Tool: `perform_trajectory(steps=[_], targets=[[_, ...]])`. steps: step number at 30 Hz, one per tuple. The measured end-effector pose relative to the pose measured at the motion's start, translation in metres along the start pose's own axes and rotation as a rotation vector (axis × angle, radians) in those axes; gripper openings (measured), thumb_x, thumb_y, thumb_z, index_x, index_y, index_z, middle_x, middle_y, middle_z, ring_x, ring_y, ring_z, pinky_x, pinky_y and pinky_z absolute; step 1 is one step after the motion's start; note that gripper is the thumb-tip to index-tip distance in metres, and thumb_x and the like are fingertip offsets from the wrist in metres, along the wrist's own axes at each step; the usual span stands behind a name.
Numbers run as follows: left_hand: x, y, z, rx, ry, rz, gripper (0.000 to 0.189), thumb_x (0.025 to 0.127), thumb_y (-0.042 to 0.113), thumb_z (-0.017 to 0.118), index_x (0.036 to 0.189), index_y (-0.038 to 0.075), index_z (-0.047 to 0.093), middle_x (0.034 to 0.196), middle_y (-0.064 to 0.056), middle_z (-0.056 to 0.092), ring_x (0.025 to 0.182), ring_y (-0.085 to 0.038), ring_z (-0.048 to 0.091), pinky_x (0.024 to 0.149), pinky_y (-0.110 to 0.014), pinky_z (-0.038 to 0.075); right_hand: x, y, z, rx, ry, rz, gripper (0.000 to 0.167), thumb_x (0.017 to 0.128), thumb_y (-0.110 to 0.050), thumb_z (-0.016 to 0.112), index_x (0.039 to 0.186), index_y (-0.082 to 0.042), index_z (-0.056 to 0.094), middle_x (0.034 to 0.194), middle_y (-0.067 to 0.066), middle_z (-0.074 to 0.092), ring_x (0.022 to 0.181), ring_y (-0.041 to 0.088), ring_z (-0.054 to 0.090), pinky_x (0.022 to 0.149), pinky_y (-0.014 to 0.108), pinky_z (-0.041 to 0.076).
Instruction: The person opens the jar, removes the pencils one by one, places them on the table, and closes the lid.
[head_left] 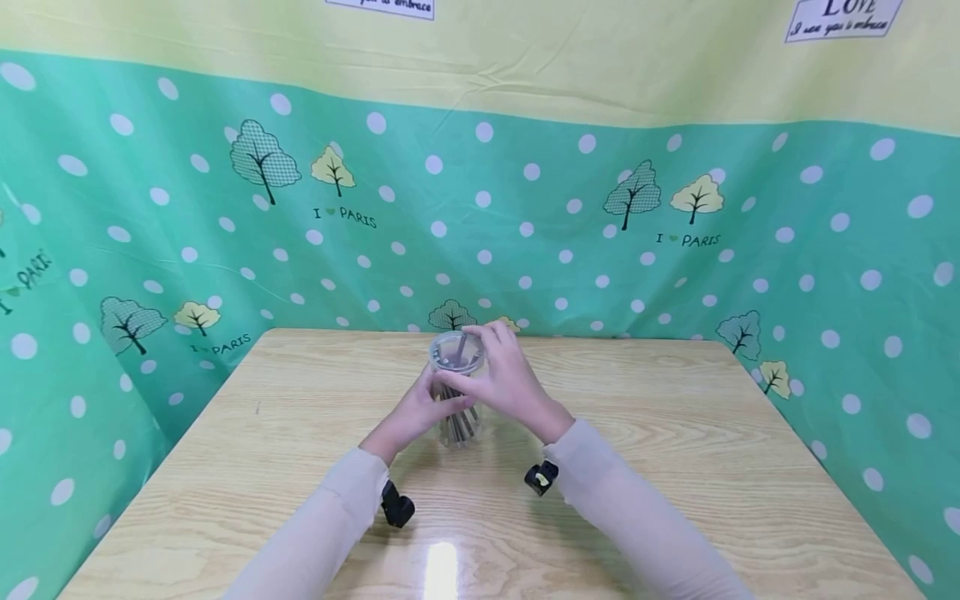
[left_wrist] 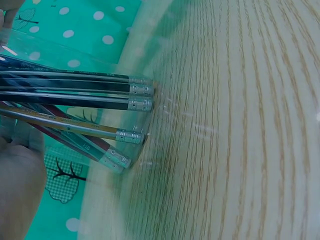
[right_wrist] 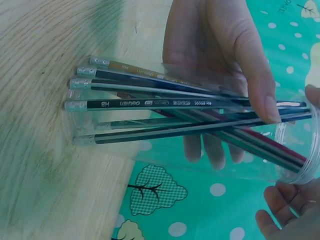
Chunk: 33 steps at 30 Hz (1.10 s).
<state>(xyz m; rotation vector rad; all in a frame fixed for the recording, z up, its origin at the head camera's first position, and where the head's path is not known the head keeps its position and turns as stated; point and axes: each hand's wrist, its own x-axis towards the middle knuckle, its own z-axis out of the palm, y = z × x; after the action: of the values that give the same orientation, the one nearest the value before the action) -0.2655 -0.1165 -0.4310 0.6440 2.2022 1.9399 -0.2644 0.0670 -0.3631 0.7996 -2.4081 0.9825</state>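
A clear plastic jar (head_left: 480,427) stands upright on the table with several pencils (right_wrist: 150,103) inside, their eraser ends down. Most pencils are dark, with a gold one and reddish ones among them. My left hand (head_left: 415,414) grips the jar's body, its thumb across the side and fingers wrapped behind, as the right wrist view (right_wrist: 225,55) shows. My right hand (head_left: 513,379) holds the jar's round top, thumb at the near side and fingers at the far side. Ridges ring the clear top (right_wrist: 295,172) beside the right fingers.
The wooden table (head_left: 300,467) reaches back to a green polka-dot cloth (head_left: 525,200) that hangs behind and at both sides. A small black camera (head_left: 397,505) sits at the left wrist and another camera (head_left: 542,477) at the right. Light glares off the table's near part.
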Motion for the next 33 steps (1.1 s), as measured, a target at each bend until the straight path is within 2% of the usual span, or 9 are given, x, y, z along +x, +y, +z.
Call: perform_trajectory(steps=[5, 10, 15, 18, 22, 27, 33], targets=[[0.000, -0.001, 0.000, 0.005, 0.013, -0.005, 0.083, 0.092, 0.026, 0.075, 0.155, 0.041, 0.024, 0.152, 0.006, 0.041, 0.138, -0.021, 0.038, 0.113, -0.055, 0.030, 0.002, 0.007, -0.005, 0.067, -0.059, -0.013, 0.074, 0.079, -0.040, 0.086, 0.137, -0.005, 0.058, 0.118, 0.010, 0.053, 0.106, 0.018, 0.049, 0.089, 0.037, 0.049], [0.000, 0.000, 0.000, -0.006, 0.006, -0.013, 0.083, 0.092, 0.024, 0.075, 0.156, 0.039, 0.024, 0.145, 0.002, 0.050, 0.134, -0.024, 0.044, 0.113, -0.057, 0.029, 0.007, 0.015, -0.010, 0.139, -0.120, -0.027, 0.072, 0.078, -0.038, 0.087, 0.137, -0.009, 0.059, 0.122, 0.008, 0.056, 0.111, 0.018, 0.051, 0.096, 0.045, 0.049], [0.000, 0.001, 0.001, -0.009, 0.009, -0.016, 0.083, 0.092, 0.023, 0.075, 0.156, 0.038, 0.024, 0.148, 0.004, 0.048, 0.137, -0.022, 0.041, 0.114, -0.058, 0.027, 0.009, 0.021, -0.012, 0.189, -0.161, -0.009, 0.070, 0.079, -0.038, 0.087, 0.138, -0.013, 0.059, 0.126, 0.001, 0.055, 0.116, 0.018, 0.052, 0.100, 0.051, 0.047], [0.000, 0.002, 0.001, -0.006, 0.009, -0.017, 0.083, 0.092, 0.025, 0.075, 0.156, 0.039, 0.024, 0.150, 0.004, 0.047, 0.140, -0.021, 0.037, 0.114, -0.058, 0.026, 0.008, 0.021, -0.011, 0.204, -0.173, 0.018, 0.072, 0.080, -0.037, 0.086, 0.142, -0.015, 0.056, 0.127, 0.002, 0.053, 0.117, 0.019, 0.051, 0.100, 0.051, 0.046], [-0.001, 0.002, 0.001, 0.001, -0.001, -0.012, 0.084, 0.093, 0.026, 0.074, 0.157, 0.040, 0.022, 0.157, 0.004, 0.037, 0.145, -0.021, 0.030, 0.115, -0.058, 0.024, 0.005, 0.016, -0.007, 0.160, -0.157, 0.041, 0.079, 0.080, -0.040, 0.084, 0.147, -0.015, 0.050, 0.126, 0.008, 0.051, 0.113, 0.020, 0.050, 0.096, 0.047, 0.048], [-0.001, 0.001, 0.000, 0.001, -0.010, -0.005, 0.084, 0.094, 0.026, 0.073, 0.157, 0.042, 0.020, 0.163, 0.004, 0.021, 0.147, -0.021, 0.023, 0.116, -0.056, 0.024, 0.001, 0.006, 0.000, 0.031, -0.069, 0.064, 0.087, 0.078, -0.051, 0.083, 0.146, -0.010, 0.048, 0.117, 0.007, 0.047, 0.100, 0.018, 0.047, 0.084, 0.036, 0.049], [-0.001, 0.000, -0.001, -0.003, -0.013, 0.002, 0.081, 0.095, 0.023, 0.072, 0.157, 0.038, 0.021, 0.159, 0.001, 0.031, 0.144, -0.020, 0.029, 0.116, -0.054, 0.026, -0.002, -0.005, 0.006, -0.034, 0.018, 0.091, 0.088, 0.074, -0.053, 0.086, 0.139, -0.004, 0.053, 0.110, 0.007, 0.045, 0.095, 0.019, 0.046, 0.079, 0.034, 0.051]])
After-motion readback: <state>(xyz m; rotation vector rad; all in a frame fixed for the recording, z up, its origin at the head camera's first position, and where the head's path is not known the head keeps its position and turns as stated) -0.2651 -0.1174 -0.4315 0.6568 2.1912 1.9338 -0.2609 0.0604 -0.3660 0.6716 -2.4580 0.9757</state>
